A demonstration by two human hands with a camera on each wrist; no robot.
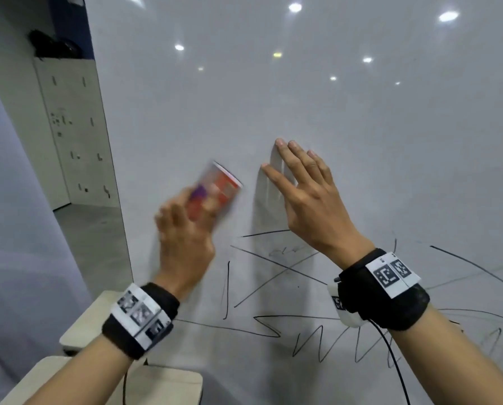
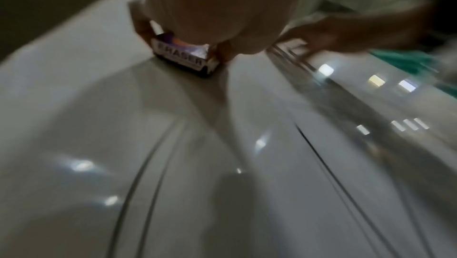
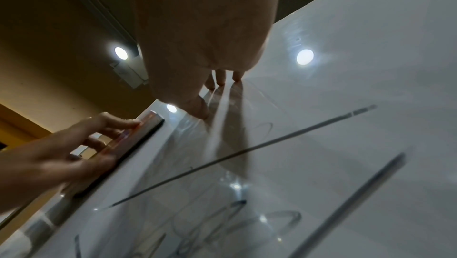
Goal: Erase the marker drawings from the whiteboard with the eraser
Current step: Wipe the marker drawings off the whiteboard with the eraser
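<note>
A large whiteboard fills the head view, with black marker drawings across its lower part. My left hand grips a red, purple and white eraser flat against the board, above and left of the lines; both are blurred. The left wrist view shows the eraser, printed ERASER, between thumb and fingers. In the right wrist view the eraser has a dark felt face against the board. My right hand rests with straight, spread fingers on the board, just right of the eraser; its fingertips touch the surface.
The board's left edge stands just left of the eraser. Beyond it are pale lockers with a dark bag on top. Beige desk tops lie below my left arm. A black cable hangs from my right wristband.
</note>
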